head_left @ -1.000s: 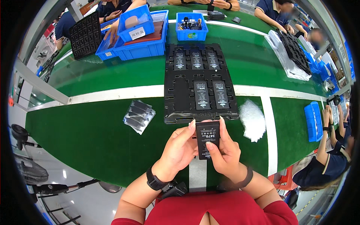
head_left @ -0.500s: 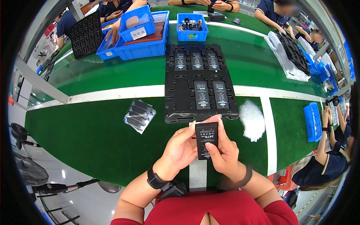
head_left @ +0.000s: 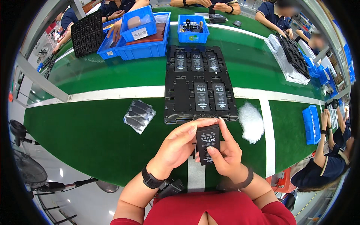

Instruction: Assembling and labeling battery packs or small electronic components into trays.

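A flat black phone battery point(head_left: 208, 139) with white print is held in front of my chest, tilted slightly. My right hand point(head_left: 229, 155) is closed on it, thumb pressed on the lower face and index finger along the right edge. My left hand point(head_left: 176, 144) is curled round its upper left side, the thumb near the top left corner and fingers reaching over the top edge. A small dark strip point(head_left: 194, 150) shows at the battery's left edge; what it belongs to is unclear. Just beyond my hands lies a black moulded tray point(head_left: 179, 99) bearing several similar batteries point(head_left: 201, 96), with one front-left slot bare.
Clear bags with dark strips point(head_left: 138, 116) lie left of the tray, and a stack of transparent film pieces point(head_left: 250, 123) lies to its right. Blue bins point(head_left: 144, 52) and a small blue box of parts point(head_left: 192, 36) stand beyond. Co-workers sit around the green table point(head_left: 82, 138).
My left thumb and fingers have shifted up and over the battery's top edge. The battery has moved slightly toward me and tilted, with my right hand still gripping it.
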Tool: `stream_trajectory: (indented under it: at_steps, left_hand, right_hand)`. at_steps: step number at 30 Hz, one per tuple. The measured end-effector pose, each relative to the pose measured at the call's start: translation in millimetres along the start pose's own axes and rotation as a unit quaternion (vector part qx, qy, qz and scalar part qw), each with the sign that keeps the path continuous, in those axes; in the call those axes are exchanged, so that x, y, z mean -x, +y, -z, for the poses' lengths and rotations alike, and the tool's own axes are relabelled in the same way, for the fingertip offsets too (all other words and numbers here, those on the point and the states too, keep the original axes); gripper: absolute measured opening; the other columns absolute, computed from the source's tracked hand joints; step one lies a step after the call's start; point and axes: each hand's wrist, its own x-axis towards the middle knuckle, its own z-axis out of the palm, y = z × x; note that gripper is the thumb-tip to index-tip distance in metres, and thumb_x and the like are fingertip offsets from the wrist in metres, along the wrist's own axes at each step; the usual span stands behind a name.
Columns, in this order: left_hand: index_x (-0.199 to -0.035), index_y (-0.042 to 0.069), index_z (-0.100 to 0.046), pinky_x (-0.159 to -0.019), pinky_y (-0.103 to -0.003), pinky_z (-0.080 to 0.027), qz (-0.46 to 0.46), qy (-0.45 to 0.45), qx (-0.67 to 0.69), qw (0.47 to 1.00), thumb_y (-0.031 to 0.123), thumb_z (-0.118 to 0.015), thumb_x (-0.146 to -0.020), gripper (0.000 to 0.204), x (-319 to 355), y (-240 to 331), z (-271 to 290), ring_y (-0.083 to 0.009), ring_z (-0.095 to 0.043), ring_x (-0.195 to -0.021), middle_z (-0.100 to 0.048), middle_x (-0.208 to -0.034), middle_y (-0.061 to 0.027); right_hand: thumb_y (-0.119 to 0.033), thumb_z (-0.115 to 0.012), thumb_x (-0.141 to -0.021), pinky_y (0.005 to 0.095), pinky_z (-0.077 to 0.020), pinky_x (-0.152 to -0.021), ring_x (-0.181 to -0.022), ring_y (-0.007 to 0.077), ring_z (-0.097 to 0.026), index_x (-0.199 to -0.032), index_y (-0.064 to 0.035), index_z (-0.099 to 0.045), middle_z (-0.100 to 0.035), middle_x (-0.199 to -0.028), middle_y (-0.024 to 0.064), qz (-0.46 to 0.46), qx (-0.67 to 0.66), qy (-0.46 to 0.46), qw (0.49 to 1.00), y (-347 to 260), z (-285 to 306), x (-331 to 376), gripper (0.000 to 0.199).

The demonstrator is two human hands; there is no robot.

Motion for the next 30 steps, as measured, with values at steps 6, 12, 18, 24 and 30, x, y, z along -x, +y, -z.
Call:
stream_trajectory:
  at_steps: [6,12,18,24,30]
  left_hand:
    - [-0.122,-0.002,-0.050,-0.064,-0.024,-0.047,-0.044,-0.061,-0.006,0.997,0.033,-0.037,-0.090,0.050,-7,-7,7,-0.0205,-0.053,-0.101,-0.038,-0.135,-0.0156]
    - [-0.119,-0.003,-0.053,-0.070,-0.026,-0.047,-0.056,-0.062,-0.011,0.996,0.037,-0.038,-0.088,0.053,-8,-11,8,-0.0211,-0.052,-0.104,-0.038,-0.135,-0.0162]
    - [-0.116,-0.003,-0.055,-0.083,-0.037,-0.048,-0.070,-0.051,-0.017,0.996,0.038,-0.037,-0.087,0.053,-8,-12,7,-0.0322,-0.050,-0.111,-0.038,-0.132,-0.0261]
    - [-0.123,0.000,-0.050,-0.086,-0.038,-0.046,-0.013,-0.072,-0.015,0.997,0.044,-0.038,-0.086,0.059,-5,-7,12,-0.0326,-0.048,-0.113,-0.036,-0.134,-0.0255]
    - [-0.135,0.003,-0.033,-0.100,-0.037,-0.029,-0.182,-0.038,-0.176,0.967,0.035,-0.065,-0.076,0.075,-3,18,6,-0.0239,-0.040,-0.123,-0.043,-0.131,-0.0155]
  right_hand:
    - [0.001,-0.050,-0.085,0.0254,-0.0522,-0.065,-0.070,0.0173,-0.067,-0.138,0.0038,-0.022,-0.066,-0.083,0.0109,0.019,0.020,0.030,0.999,6,-3,0,0.060]
    - [0.002,-0.051,-0.085,0.0263,-0.0532,-0.064,-0.070,0.0176,-0.067,-0.138,0.0033,-0.025,-0.066,-0.085,0.0117,0.014,0.014,0.026,0.999,3,-3,0,0.059]
    - [0.002,-0.050,-0.086,0.0271,-0.0533,-0.064,-0.069,0.0179,-0.067,-0.138,0.0011,-0.025,-0.066,-0.086,0.0107,-0.015,0.012,0.027,0.999,4,-5,1,0.058]
    - [0.000,-0.050,-0.087,0.0264,-0.0529,-0.065,-0.071,0.0180,-0.067,-0.138,0.0005,-0.026,-0.066,-0.087,0.0117,-0.022,-0.015,0.022,0.999,7,-6,2,0.057]
    - [-0.004,-0.058,-0.085,0.0245,-0.0514,-0.060,-0.069,0.0143,-0.066,-0.113,0.0009,-0.051,-0.067,-0.078,0.0094,-0.056,0.034,0.053,0.996,10,-2,5,0.029]
